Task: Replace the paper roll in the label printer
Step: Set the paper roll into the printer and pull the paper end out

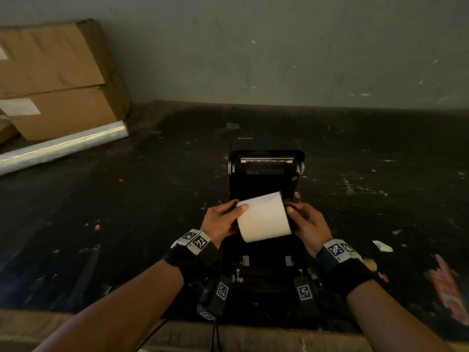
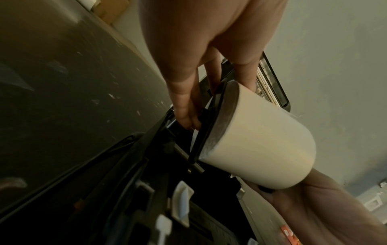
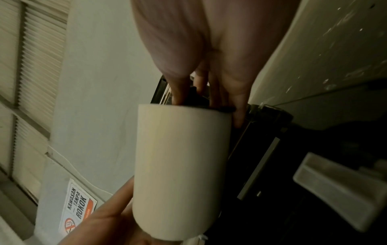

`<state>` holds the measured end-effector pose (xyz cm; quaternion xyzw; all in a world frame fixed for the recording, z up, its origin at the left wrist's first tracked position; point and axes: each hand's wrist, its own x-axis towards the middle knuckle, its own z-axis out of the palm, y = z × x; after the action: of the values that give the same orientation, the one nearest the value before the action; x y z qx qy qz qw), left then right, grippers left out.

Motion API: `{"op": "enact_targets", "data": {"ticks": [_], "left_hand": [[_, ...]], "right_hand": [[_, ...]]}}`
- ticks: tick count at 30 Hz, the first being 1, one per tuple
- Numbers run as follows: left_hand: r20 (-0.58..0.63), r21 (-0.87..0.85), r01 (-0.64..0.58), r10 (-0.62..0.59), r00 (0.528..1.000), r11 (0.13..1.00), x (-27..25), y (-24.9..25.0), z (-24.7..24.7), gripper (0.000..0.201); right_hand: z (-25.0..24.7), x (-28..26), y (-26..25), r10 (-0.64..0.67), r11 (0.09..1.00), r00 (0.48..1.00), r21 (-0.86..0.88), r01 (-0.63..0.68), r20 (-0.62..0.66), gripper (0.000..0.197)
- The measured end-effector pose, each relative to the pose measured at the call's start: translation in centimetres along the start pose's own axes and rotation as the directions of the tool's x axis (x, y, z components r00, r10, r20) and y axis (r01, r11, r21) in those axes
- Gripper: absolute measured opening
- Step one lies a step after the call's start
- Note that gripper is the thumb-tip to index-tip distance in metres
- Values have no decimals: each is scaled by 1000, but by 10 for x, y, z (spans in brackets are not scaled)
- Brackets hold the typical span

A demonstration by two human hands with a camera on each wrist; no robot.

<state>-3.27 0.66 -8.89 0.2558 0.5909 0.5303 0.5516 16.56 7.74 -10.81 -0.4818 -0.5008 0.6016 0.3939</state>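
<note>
A white paper roll (image 1: 264,217) (image 2: 257,140) (image 3: 180,165) hangs tilted just above the open black label printer (image 1: 264,275), in front of its raised lid (image 1: 266,179). My left hand (image 1: 234,212) (image 2: 188,99) grips the roll's left end, thumb on top of the paper and fingers on a black holder plate (image 2: 207,126) at that end. At the right end, my right hand (image 1: 295,215) (image 3: 209,74) curls its fingers around a black holder piece (image 3: 201,101). The printer's paper bay (image 1: 264,250) below the roll is dark, with white guides (image 2: 182,202) showing.
Cardboard boxes (image 1: 55,80) and a roll of clear film (image 1: 63,146) lie at the back left of the dark, scuffed table (image 1: 152,199). A white scrap (image 1: 383,246) and a red wrapper (image 1: 446,288) lie to the right. A grey wall (image 1: 279,59) stands behind.
</note>
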Motion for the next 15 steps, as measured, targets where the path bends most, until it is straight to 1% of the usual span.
{"op": "enact_targets", "data": {"ticks": [2, 3, 5, 6, 9, 10, 12, 13, 15], "left_hand": [[0, 51, -33, 33, 999, 998, 3, -1, -2, 54], [2, 90, -53, 53, 999, 994, 4, 0, -3, 54], [8, 168, -91, 91, 996, 982, 8, 1, -4, 57], [7, 205, -106, 107, 994, 973, 9, 1, -5, 60], [13, 346, -144, 149, 989, 927, 15, -2, -9, 79], [26, 406, -153, 156, 987, 901, 16, -3, -10, 81], [47, 524, -175, 176, 983, 834, 15, -4, -9, 71], [48, 570, -182, 188, 981, 801, 15, -5, -9, 64], [38, 638, -201, 230, 973, 744, 14, -9, -8, 58]], "right_hand": [[-1, 0, -2, 3, 999, 1000, 35, -3, 1, 12], [-2, 0, -2, -18, 1000, 1000, 15, 18, 0, 13], [-7, 3, -4, -98, 985, 995, -141, 97, 2, 9], [-11, 7, -4, -124, 966, 992, -227, 126, 22, 6], [-22, 20, -6, -131, 883, 986, -441, 161, 98, 21], [-24, 23, -7, -130, 841, 983, -511, 177, 126, 24], [-27, 26, -10, -114, 747, 976, -631, 209, 188, 26], [-27, 27, -11, -110, 706, 970, -670, 229, 216, 26], [-28, 27, -12, -98, 639, 961, -724, 261, 260, 24]]}}
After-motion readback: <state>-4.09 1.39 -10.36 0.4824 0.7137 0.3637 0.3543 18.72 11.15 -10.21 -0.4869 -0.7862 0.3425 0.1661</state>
